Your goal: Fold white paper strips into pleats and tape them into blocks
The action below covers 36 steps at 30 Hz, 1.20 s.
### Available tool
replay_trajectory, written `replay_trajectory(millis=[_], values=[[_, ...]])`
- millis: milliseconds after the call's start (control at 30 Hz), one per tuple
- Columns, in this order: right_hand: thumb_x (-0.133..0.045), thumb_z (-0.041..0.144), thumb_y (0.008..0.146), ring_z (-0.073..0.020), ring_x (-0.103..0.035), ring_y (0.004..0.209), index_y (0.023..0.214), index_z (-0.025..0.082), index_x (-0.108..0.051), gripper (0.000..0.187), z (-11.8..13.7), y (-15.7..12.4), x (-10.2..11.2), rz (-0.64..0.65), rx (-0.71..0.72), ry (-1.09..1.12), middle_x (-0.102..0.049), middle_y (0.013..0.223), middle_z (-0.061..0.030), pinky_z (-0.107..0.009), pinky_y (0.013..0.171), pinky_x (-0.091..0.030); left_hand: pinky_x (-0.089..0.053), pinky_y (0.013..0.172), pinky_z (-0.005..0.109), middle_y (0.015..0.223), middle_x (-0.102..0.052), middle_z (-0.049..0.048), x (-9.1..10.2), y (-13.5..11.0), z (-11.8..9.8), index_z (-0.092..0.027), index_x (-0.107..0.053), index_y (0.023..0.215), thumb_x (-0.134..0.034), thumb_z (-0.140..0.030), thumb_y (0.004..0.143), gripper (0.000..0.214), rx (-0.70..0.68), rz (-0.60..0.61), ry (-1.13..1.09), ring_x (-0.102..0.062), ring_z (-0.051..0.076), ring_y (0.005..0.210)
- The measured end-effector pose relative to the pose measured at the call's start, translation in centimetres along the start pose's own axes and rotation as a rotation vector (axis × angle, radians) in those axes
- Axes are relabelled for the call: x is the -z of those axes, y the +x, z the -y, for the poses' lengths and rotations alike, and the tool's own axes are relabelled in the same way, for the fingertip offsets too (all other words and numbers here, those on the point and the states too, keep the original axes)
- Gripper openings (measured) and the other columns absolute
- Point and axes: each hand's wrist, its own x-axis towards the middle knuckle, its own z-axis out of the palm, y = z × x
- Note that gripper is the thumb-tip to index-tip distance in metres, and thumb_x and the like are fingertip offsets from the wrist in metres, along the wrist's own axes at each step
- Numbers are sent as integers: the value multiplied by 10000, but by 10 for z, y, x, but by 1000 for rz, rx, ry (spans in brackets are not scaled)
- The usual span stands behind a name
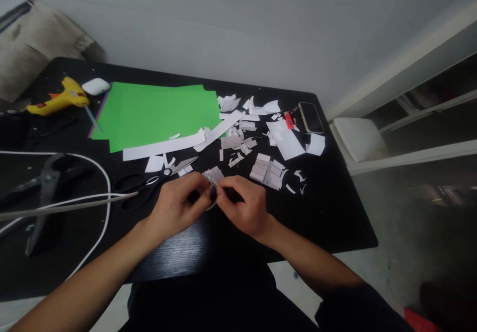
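Observation:
My left hand (182, 204) and my right hand (244, 205) meet above the near middle of the black table, both closed in a pinch. Between their fingertips is a small white paper piece (213, 174), partly covered by the fingers. A pale curved edge shows under the fingertips; what it belongs to I cannot make out. Just left of my left hand lie black-handled scissors (167, 172), blades pointing right. Beyond my right hand sits a cluster of folded paper pieces (267, 171), with thin curled scraps beside it.
Green sheets (160, 113) lie at the back, a long white paper strip (164, 147) across their front edge. A yellow glue gun (61, 98), a white case (96, 86) and a white cable (106, 183) are at left. White paper scraps (285, 140) and a phone (311, 118) lie back right.

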Motion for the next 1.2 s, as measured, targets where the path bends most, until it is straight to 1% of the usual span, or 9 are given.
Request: replay_trajectory(millis=[167,400,567,767,867,967,1100,1200], values=[[-613,166,947,-154,-704,717,895,197,-698,104,0,0,0,7,-9,-5,-746,797,-27,-284,696,-597,-447,575,217,718,-636,-21,1,-1,1,-177,-604,837,-571,-195,945,115,-2,-3,14,-589,108,604],[-620,140,930,-152,-706,722,883,185,-700,103,1,0,1,13,-45,30,-738,793,-28,-275,707,-586,-447,574,228,740,-648,-18,1,-1,2,-189,-589,839,-560,-175,922,89,13,10,7,-582,113,607],[-621,147,923,-147,-693,708,866,190,-695,103,0,1,1,-13,-78,58,-731,786,-20,-275,698,-580,-492,637,255,828,-697,9,2,-2,4,-194,-575,837,-558,-170,918,85,27,-9,-35,-634,137,697],[-605,168,931,-149,-679,706,883,194,-682,94,0,2,0,-13,-85,87,-734,808,-29,-283,676,-571,-513,673,266,843,-691,10,2,-1,3,-193,-612,900,-567,-207,950,69,56,7,-74,-641,142,734],[-607,159,935,-155,-698,735,900,194,-683,91,1,2,0,-4,-75,90,-750,849,-43,-292,694,-587,-505,663,262,830,-691,7,2,0,2,-191,-634,915,-588,-234,954,74,92,6,-77,-636,141,721],[-610,146,937,-164,-723,784,930,193,-691,94,1,1,0,8,-48,88,-765,902,-59,-300,730,-607,-492,636,259,778,-685,-5,2,2,1,-193,-669,923,-607,-292,968,125,145,-7,-93,-622,137,675],[-604,141,947,-174,-740,843,960,203,-699,114,1,0,-1,13,-32,92,-780,950,-66,-306,756,-620,-492,624,263,753,-694,-6,2,3,0,-194,-687,908,-606,-357,986,198,231,-10,-183,-629,139,651],[-605,134,948,-170,-733,810,950,191,-700,111,0,0,-1,4,-32,92,-771,910,-65,-303,748,-617,-508,637,274,769,-710,4,2,4,0,-197,-690,926,-594,-368,997,209,279,25,-274,-656,150,679]])
